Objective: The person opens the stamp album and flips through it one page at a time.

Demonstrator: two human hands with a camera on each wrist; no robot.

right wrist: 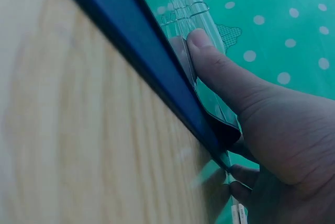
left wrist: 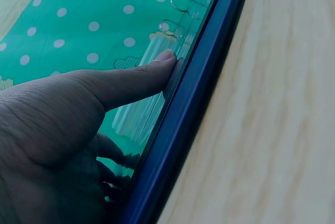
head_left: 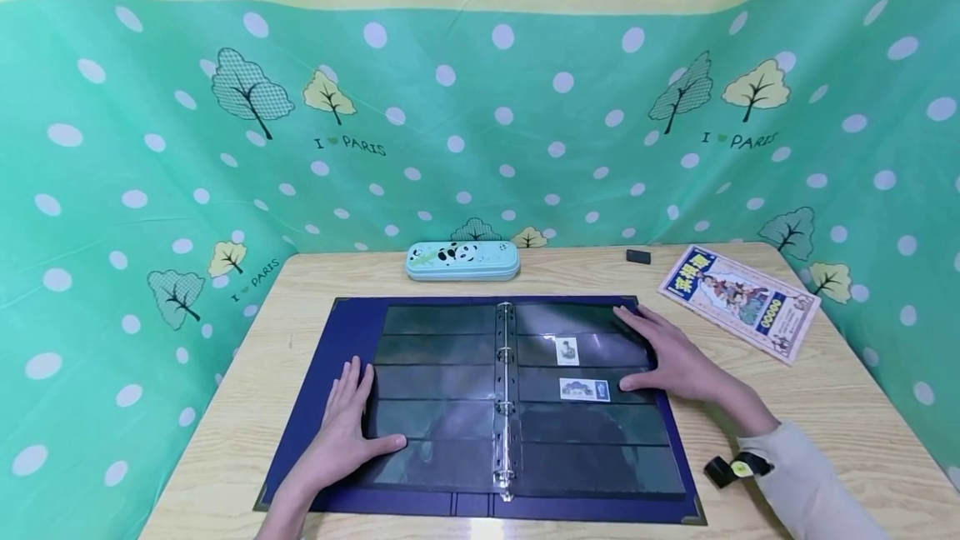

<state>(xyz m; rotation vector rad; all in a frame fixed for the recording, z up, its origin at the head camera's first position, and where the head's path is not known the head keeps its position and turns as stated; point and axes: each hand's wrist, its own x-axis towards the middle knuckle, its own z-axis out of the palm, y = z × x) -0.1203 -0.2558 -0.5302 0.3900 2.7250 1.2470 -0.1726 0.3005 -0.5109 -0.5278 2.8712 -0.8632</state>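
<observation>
A dark blue ring binder [head_left: 318,407] lies open on the table, with clear-pocketed black pages on both sides of its metal rings [head_left: 506,407]. My left hand [head_left: 341,432] rests on the left page's outer edge, thumb stretched across the pocket sheet and fingers extended. On the right, my right hand [head_left: 678,357] touches the right page with fingers spread and thumb laid on it. That page's edge [right wrist: 225,130] bows up beside this hand in the right wrist view. Two stamps sit in the right page's pockets: a small upright stamp [head_left: 567,351] and a wider stamp [head_left: 584,390] below it.
Behind the binder is a light blue panda pencil case [head_left: 462,262]. A small black block [head_left: 638,257] and a pink printed booklet [head_left: 741,300] lie at the back right. Polka-dot green cloth [head_left: 465,132] hangs behind the wooden table [head_left: 232,440].
</observation>
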